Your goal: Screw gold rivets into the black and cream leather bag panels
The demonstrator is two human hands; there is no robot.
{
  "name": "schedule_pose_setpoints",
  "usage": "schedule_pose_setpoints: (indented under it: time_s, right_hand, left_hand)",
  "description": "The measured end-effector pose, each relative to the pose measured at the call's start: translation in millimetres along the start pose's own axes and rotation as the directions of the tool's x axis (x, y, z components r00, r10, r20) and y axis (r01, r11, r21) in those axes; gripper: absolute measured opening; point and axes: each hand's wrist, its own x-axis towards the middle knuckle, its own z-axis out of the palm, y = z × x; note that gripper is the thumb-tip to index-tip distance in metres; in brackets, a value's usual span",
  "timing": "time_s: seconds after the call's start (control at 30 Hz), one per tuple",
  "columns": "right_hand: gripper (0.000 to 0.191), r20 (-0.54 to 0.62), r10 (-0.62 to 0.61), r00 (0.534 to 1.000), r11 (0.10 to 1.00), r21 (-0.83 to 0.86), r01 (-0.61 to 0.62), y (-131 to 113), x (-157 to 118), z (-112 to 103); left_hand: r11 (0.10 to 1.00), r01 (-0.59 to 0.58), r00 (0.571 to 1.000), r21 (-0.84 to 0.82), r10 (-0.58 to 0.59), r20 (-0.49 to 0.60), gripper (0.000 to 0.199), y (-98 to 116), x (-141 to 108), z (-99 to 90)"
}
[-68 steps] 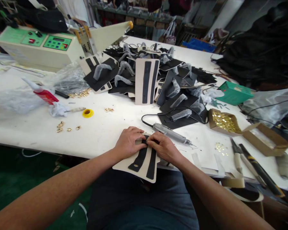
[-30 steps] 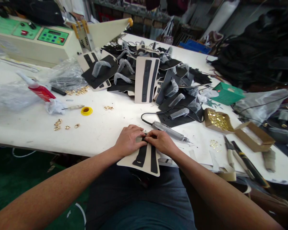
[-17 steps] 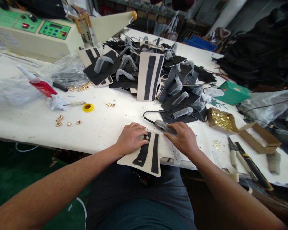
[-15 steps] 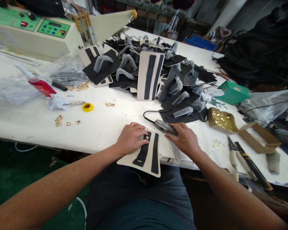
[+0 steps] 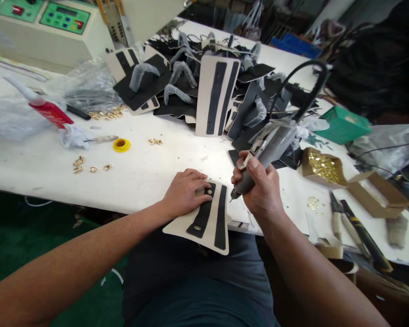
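Gripping corded tool (image 5: pixel 276 141), right hand (image 5: pixel 263 188); tip slanting left toward panel (image 5: pixel 209 222) under splayed left hand (image 5: pixel 187 193), surface's near edge (image 5: pixel 122 208).

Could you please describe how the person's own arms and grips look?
The left grip and right grip are bare human hands, without glove or visible ring. Both forearms are bare too: no sleeve, watch or bracelet shows.

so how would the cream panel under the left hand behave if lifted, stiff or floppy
Probably fairly stiff: the cream panel juts past the edge of the table with little visible sag. Likely light, as it looks thin.
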Motion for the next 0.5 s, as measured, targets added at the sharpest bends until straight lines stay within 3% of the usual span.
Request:
schedule_pose_setpoints:
  time_s: [0.17,0.5]
  right_hand:
    - [0.044,0.035,-0.114,0.993,0.993,-0.009,0.114,12,4,37]
    - [0.046,0.029,-0.172,0.985,0.980,-0.095,0.174,31,4,39]
  left_hand:
    - [1.000,-0.002,1.000,-0.010,0.002,-0.002,0.027,-2,0,0.3]
    - [1.000,0.010,1.000,-0.025,-0.010,0.015,0.028,-2,1,-2.0]
